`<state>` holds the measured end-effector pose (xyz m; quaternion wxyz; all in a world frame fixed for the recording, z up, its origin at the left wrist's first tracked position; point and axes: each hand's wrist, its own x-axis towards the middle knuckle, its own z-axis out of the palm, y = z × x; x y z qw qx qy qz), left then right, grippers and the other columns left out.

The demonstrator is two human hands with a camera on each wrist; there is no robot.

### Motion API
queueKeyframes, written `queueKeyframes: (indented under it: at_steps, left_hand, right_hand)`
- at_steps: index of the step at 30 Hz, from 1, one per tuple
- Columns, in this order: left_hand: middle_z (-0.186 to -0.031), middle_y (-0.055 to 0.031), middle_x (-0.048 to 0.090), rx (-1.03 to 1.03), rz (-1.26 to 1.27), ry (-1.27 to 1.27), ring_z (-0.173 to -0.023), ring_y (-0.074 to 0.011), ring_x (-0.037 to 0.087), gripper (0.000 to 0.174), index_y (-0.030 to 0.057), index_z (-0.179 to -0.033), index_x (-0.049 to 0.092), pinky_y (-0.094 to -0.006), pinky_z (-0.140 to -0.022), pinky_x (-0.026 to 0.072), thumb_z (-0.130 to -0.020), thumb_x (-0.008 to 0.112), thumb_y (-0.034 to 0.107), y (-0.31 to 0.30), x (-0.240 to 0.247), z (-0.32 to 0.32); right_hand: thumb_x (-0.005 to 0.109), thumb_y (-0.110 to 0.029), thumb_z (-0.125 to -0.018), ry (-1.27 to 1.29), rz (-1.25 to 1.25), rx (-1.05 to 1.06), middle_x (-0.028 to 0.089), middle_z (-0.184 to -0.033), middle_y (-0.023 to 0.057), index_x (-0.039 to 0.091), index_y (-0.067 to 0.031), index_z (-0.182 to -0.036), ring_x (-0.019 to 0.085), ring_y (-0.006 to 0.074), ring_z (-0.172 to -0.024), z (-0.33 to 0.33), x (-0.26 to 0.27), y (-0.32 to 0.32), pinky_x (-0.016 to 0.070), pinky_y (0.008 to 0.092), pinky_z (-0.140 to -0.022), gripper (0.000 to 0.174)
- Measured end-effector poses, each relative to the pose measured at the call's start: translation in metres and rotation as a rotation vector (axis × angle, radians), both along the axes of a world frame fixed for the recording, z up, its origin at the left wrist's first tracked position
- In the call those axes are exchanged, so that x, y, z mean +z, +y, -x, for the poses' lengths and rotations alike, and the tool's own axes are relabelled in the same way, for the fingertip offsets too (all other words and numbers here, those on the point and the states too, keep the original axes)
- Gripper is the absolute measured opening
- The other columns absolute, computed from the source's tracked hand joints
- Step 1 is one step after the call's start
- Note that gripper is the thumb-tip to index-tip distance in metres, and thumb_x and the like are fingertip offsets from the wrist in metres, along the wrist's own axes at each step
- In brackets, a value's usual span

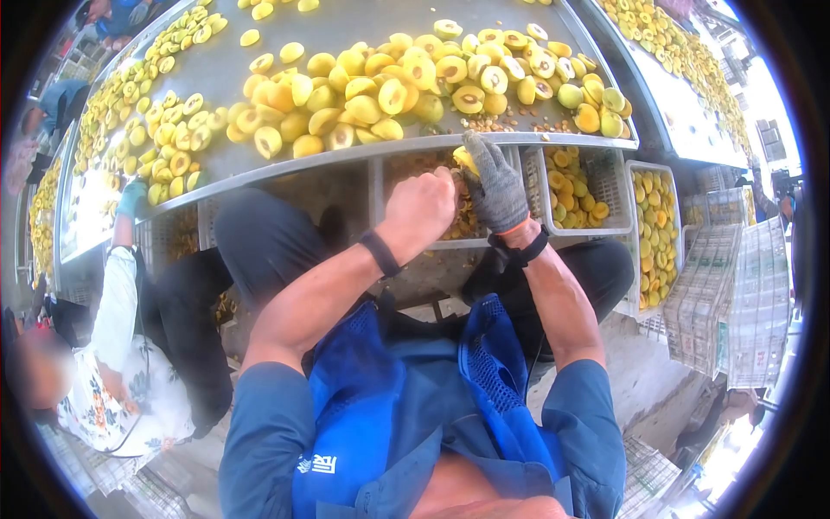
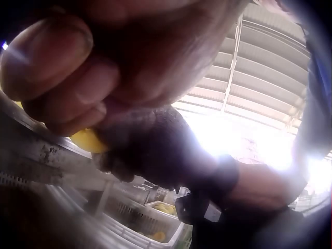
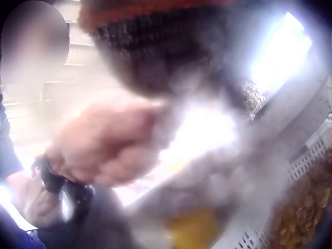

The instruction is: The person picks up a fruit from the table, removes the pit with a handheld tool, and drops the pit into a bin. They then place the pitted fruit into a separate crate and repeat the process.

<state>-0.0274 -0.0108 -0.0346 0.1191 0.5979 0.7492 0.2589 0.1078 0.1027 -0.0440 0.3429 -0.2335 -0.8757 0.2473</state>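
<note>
In the head view my right hand [image 1: 501, 190], in a grey knit glove, grips a yellow stone fruit [image 1: 465, 161] just in front of the metal table's edge. My bare left hand [image 1: 419, 208] is close beside it with its fingers curled, knuckles near the fruit. Any small thing inside that left fist is hidden. The left wrist view shows curled fingers [image 2: 57, 67] large, with the yellow fruit's edge behind them. Below both hands, a crate [image 1: 462, 244] contains brown pits. Halved yellow fruits [image 1: 363, 108] are heaped on the table beyond.
The metal table [image 1: 346, 154] has a raised front rim. Loose pits [image 1: 519, 117] are scattered by the heap. To the right stand crates of fruit [image 1: 588, 232] and stacked crates [image 1: 735, 298]. Another person's gloved hand [image 1: 132, 199] is at the table on the left.
</note>
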Motion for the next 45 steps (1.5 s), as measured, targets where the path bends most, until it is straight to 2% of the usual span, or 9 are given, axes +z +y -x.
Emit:
queueKeyframes:
  at_steps: [6, 17, 20, 23, 26, 33, 36, 40, 45]
  left_hand:
    - [-0.080, -0.0258, 0.068, 0.072, -0.116, 0.072, -0.066, -0.0414, 0.068, 0.022, -0.0006, -0.095, 0.056, -0.0513, -0.058, 0.0545, -0.101, 0.057, 0.021, -0.005, -0.003, -0.017]
    - [-0.078, -0.0320, 0.065, 0.065, -0.036, -0.482, -0.070, -0.0514, 0.063, 0.025, -0.0086, -0.098, 0.058, -0.0525, -0.065, 0.0512, -0.098, 0.062, 0.016, -0.007, 0.016, -0.013]
    - [-0.068, -0.0212, 0.063, 0.005, -0.195, -0.630, -0.054, -0.0367, 0.059, 0.025, -0.0062, -0.096, 0.058, -0.0452, -0.055, 0.0490, -0.101, 0.062, 0.018, -0.003, -0.007, -0.008]
    - [-0.064, -0.0061, 0.056, 0.042, 0.095, -0.997, -0.046, -0.0168, 0.049, 0.026, -0.0018, -0.093, 0.057, -0.0350, -0.043, 0.0417, -0.103, 0.061, 0.022, -0.005, 0.023, -0.001]
    - [-0.065, 0.0022, 0.049, 0.029, 0.151, -1.059, -0.046, -0.0056, 0.043, 0.026, 0.0018, -0.090, 0.056, -0.0264, -0.037, 0.0332, -0.105, 0.059, 0.023, -0.006, 0.028, 0.004]
    - [-0.063, 0.0016, 0.047, 0.001, 0.260, -1.241, -0.045, -0.0064, 0.041, 0.028, 0.0030, -0.086, 0.055, -0.0266, -0.036, 0.0327, -0.106, 0.058, 0.024, -0.009, 0.047, 0.010]
    - [-0.063, 0.0015, 0.046, 0.009, 0.298, -1.274, -0.043, -0.0065, 0.040, 0.029, 0.0035, -0.085, 0.054, -0.0267, -0.036, 0.0324, -0.106, 0.058, 0.024, -0.010, 0.052, 0.010]
    - [-0.062, 0.0018, 0.046, 0.013, 0.305, -1.319, -0.041, -0.0072, 0.039, 0.028, 0.0038, -0.086, 0.055, -0.0276, -0.036, 0.0316, -0.106, 0.057, 0.024, -0.003, 0.053, 0.011]
    - [-0.062, 0.0017, 0.046, -0.064, 0.332, -1.353, -0.041, -0.0075, 0.038, 0.028, 0.0041, -0.086, 0.055, -0.0277, -0.036, 0.0318, -0.105, 0.056, 0.024, -0.004, 0.060, 0.019]
  right_hand:
    - [0.074, -0.011, -0.091, 0.008, 0.503, 0.024, 0.076, -0.112, 0.0135, 0.066, -0.0047, -0.133, 0.071, 0.0206, -0.098, -0.004, 0.008, 0.014, 0.0549, 0.0331, -0.087, 0.043]
    - [0.068, -0.002, -0.092, 0.056, 0.350, 0.031, 0.071, -0.130, 0.0145, 0.059, -0.0056, -0.144, 0.067, 0.0256, -0.118, -0.002, 0.016, 0.006, 0.0488, 0.0361, -0.105, 0.054]
    - [0.067, 0.000, -0.092, 0.085, 0.273, 0.061, 0.071, -0.128, 0.0129, 0.058, -0.0063, -0.146, 0.066, 0.0220, -0.116, -0.002, 0.015, 0.005, 0.0508, 0.0350, -0.101, 0.056]
    - [0.067, 0.002, -0.092, 0.124, 0.358, 0.080, 0.071, -0.126, 0.0121, 0.057, -0.0061, -0.147, 0.066, 0.0195, -0.114, 0.000, 0.017, 0.002, 0.0521, 0.0340, -0.098, 0.057]
    - [0.069, -0.001, -0.091, 0.080, 0.388, 0.088, 0.072, -0.127, 0.0132, 0.059, -0.0053, -0.145, 0.067, 0.0230, -0.116, -0.004, 0.029, 0.002, 0.0503, 0.0356, -0.102, 0.054]
    - [0.072, -0.001, -0.088, 0.125, 0.432, 0.106, 0.074, -0.123, 0.0139, 0.064, -0.0034, -0.139, 0.068, 0.0262, -0.116, -0.004, 0.041, 0.000, 0.0501, 0.0363, -0.103, 0.051]
    - [0.068, -0.001, -0.092, 0.081, 0.417, 0.073, 0.075, -0.120, 0.0110, 0.061, -0.0056, -0.143, 0.069, 0.0195, -0.109, -0.006, 0.047, -0.005, 0.0535, 0.0325, -0.095, 0.052]
    - [0.073, -0.008, -0.091, 0.084, 0.041, 0.063, 0.069, -0.131, 0.0174, 0.067, -0.0074, -0.136, 0.065, 0.0355, -0.123, -0.007, 0.028, 0.007, 0.0506, 0.0405, -0.104, 0.045]
    - [0.071, -0.006, -0.093, 0.109, 0.002, 0.076, 0.070, -0.130, 0.0162, 0.066, -0.0081, -0.138, 0.067, 0.0325, -0.120, -0.004, 0.029, 0.010, 0.0524, 0.0392, -0.101, 0.046]
